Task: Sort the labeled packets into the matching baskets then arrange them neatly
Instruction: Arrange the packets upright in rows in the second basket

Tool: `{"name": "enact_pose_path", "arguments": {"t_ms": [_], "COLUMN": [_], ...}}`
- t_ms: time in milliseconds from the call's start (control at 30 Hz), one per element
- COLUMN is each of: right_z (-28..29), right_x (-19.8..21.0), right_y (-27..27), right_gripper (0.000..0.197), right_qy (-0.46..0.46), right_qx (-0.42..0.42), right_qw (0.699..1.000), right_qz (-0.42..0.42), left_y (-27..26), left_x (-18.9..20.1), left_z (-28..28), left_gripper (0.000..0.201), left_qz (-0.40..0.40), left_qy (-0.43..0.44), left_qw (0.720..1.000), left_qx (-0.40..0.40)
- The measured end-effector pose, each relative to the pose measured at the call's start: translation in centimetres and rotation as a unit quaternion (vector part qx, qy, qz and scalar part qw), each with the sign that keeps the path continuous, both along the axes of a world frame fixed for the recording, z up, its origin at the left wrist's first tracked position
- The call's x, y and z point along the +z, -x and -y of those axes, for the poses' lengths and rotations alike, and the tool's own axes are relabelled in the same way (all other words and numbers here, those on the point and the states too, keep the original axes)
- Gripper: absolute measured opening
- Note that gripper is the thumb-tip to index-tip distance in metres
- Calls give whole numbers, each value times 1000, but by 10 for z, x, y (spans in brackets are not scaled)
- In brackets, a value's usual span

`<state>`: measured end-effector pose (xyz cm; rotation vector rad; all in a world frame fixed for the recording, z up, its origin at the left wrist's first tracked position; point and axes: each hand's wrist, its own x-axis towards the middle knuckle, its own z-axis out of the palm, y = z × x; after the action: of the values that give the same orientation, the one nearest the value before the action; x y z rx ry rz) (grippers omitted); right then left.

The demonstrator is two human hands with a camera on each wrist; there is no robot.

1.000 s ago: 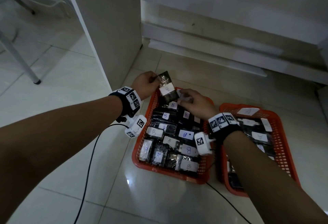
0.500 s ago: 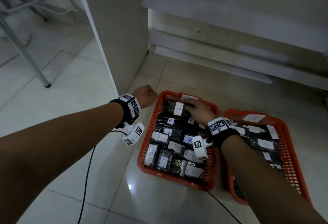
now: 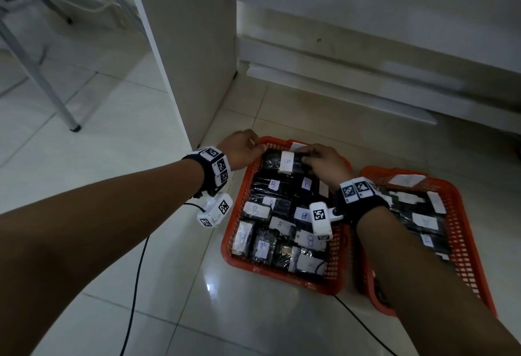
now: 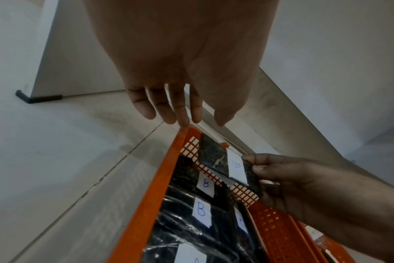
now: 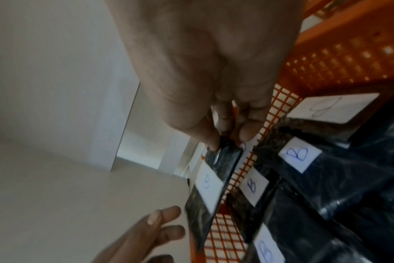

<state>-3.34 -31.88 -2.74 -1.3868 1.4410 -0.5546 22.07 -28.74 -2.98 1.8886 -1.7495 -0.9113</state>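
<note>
Item: my right hand (image 3: 324,163) pinches a dark foil packet with a white paper label (image 3: 284,162), blue handwritten "B", thumb on one face and fingertips (image 5: 247,131) on the other, at the far end of the left orange plastic mesh basket (image 3: 245,180). Its packets read "B" wherever legible. Right orange mesh basket (image 3: 462,231): labels too blurred for me to read from the head view. Left wrist view alone shows the packet standing against the far mesh wall. My left hand (image 3: 242,151) is relaxed, fingers (image 4: 182,113) straight, one tip touching the basket's corner rim, holding nothing. Both baskets sit on the pale tiled floor (image 3: 112,130).
</note>
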Motion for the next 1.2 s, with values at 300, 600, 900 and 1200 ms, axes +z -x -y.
{"name": "enact_pose_path", "arguments": {"t_ms": [300, 600, 900, 1200], "right_z": [-5, -22, -27, -62], "right_x": [21, 20, 27, 8], "right_y": [39, 90, 88, 76], "right_gripper": [24, 13, 17, 35], "right_qy": [15, 38, 30, 138], "right_qx": [13, 19, 5, 303], "right_qw": [1000, 997, 999, 862], "right_qz": [20, -71, 23, -382], "left_y": [35, 46, 74, 43], "left_x": [9, 4, 0, 7], "left_z": [4, 7, 12, 22], "left_gripper": [33, 17, 52, 23], "left_qz": [-56, -60, -45, -42], "left_qy": [-10, -2, 0, 83], "left_qw": [995, 998, 994, 994], "left_qx": [-76, -37, -98, 62]}}
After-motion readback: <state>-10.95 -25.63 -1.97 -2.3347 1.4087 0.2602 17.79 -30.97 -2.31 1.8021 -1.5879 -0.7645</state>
